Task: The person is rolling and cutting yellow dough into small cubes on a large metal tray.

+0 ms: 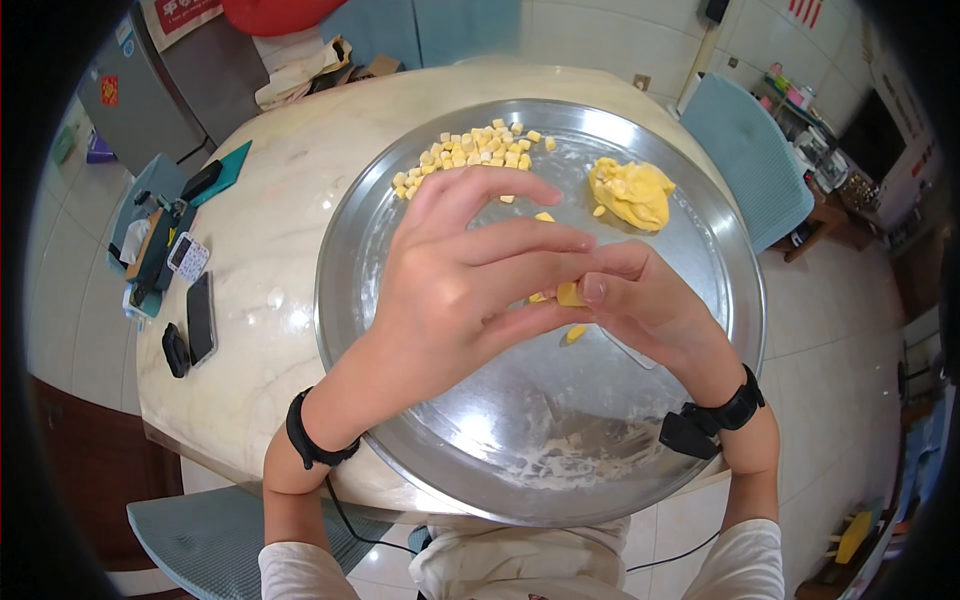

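Note:
Both hands meet over a large round metal tray (480, 442). Between the thumb and fingers of my right hand (652, 300) is a small yellow dough piece (570, 294). My left hand (457, 277) reaches across with its fingers spread, the fingertips touching the right hand and the thumb beside the piece. Below them a loose bit of yellow dough (575, 334) lies on the metal. A white flat edge (634, 351), perhaps a scraper, shows partly under the right hand. Small dough cubes (480, 146) cluster at the tray's far left. A larger yellow dough lump (634, 193) rests at the far right.
White flour (559, 465) smears the tray's near side. The tray overhangs the near edge of the marble-look table (255, 195). At left lie a smartphone (201, 319), a dark case (175, 350) and a tissue box (146, 244). Blue-covered chairs (742, 157) stand around.

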Demonstrator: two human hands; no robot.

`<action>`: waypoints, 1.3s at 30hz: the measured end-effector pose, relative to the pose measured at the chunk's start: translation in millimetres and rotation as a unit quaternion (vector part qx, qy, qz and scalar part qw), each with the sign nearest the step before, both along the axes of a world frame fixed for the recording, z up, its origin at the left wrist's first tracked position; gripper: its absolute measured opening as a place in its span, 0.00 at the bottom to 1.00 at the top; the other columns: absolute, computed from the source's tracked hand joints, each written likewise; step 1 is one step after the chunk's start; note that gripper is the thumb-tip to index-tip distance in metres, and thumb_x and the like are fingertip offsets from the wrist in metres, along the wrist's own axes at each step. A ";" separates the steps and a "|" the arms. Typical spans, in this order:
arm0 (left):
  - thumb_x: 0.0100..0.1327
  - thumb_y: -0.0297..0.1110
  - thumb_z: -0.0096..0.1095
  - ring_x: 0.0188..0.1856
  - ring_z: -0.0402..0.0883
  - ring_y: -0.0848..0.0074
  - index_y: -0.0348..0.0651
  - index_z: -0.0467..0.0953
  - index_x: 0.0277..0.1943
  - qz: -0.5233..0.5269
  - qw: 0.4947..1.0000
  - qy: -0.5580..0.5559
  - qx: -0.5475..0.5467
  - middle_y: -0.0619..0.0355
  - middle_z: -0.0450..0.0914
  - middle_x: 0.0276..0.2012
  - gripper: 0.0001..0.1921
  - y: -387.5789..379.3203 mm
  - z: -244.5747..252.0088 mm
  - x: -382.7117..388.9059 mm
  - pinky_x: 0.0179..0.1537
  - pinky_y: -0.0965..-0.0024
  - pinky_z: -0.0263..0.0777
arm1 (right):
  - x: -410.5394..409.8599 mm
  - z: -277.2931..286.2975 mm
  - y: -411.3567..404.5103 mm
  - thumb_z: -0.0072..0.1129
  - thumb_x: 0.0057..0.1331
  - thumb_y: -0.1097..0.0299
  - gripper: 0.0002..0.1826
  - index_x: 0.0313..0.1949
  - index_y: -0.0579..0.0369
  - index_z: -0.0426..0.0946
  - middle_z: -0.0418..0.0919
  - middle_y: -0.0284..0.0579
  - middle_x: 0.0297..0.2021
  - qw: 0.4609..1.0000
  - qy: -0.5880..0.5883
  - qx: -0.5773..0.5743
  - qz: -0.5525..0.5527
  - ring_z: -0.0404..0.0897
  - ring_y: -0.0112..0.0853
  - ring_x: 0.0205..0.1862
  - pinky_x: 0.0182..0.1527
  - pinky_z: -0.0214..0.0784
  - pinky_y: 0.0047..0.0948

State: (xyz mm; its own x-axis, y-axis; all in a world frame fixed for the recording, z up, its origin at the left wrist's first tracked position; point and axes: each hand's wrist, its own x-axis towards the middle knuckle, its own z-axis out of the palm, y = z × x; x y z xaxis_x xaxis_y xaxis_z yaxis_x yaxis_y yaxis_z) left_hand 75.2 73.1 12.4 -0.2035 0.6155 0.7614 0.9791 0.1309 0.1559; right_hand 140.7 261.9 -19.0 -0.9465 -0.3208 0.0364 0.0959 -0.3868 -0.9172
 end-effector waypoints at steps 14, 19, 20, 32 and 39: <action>0.38 0.33 0.73 0.51 0.75 0.67 0.44 0.83 0.33 -0.003 1.000 -0.005 -0.011 0.66 0.82 0.37 0.15 0.3 -1.5 0.4 0.51 0.60 0.64 | 1.8 0.9 0.1 0.62 0.62 0.70 0.16 0.49 0.62 0.78 0.77 0.40 0.48 0.999 -0.029 0.016 0.020 0.73 0.26 0.50 0.54 0.65 0.27; 0.39 0.33 0.72 0.52 0.75 0.66 0.44 0.83 0.34 0.000 0.999 0.018 -0.033 0.66 0.82 0.38 0.15 -2.0 1.7 -0.4 0.51 0.59 0.64 | 2.3 -1.7 -3.2 0.61 0.63 0.71 0.16 0.50 0.61 0.78 0.77 0.40 0.47 1.000 0.001 0.025 -0.004 0.73 0.26 0.51 0.55 0.64 0.27; 0.39 0.33 0.72 0.52 0.75 0.66 0.44 0.83 0.34 0.000 0.999 0.018 -0.033 0.66 0.82 0.38 0.15 -1.7 1.1 -0.7 0.51 0.59 0.64 | 1.5 -3.5 -2.4 0.61 0.63 0.71 0.16 0.50 0.61 0.78 0.77 0.40 0.47 1.000 0.001 0.025 -0.004 0.73 0.26 0.51 0.55 0.64 0.27; 0.42 0.34 0.75 0.57 0.70 0.65 0.43 0.83 0.38 -0.155 0.958 -0.237 -0.042 0.63 0.82 0.42 0.17 -2.5 -4.3 -10.0 0.52 0.59 0.67 | 0.4 -5.5 2.8 0.63 0.62 0.66 0.19 0.49 0.64 0.76 0.76 0.46 0.49 0.999 0.013 0.035 0.035 0.75 0.32 0.51 0.51 0.68 0.31; 0.42 0.33 0.76 0.56 0.70 0.62 0.42 0.80 0.36 -0.109 0.983 -0.139 -0.052 0.62 0.81 0.42 0.16 -0.1 2.8 -7.8 0.51 0.60 0.68 | -2.9 -8.3 2.4 0.63 0.62 0.69 0.19 0.53 0.57 0.76 0.78 0.42 0.48 0.998 0.021 0.017 0.049 0.74 0.29 0.53 0.54 0.67 0.29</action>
State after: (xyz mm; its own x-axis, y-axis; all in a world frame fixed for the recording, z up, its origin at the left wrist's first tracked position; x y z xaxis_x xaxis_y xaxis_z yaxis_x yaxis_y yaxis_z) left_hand 67.4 73.0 15.2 -0.2495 0.7395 0.6252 0.9073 -0.0472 0.4178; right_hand 137.8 264.3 -27.3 -0.9085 -0.4129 0.0638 0.0920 -0.3467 -0.9334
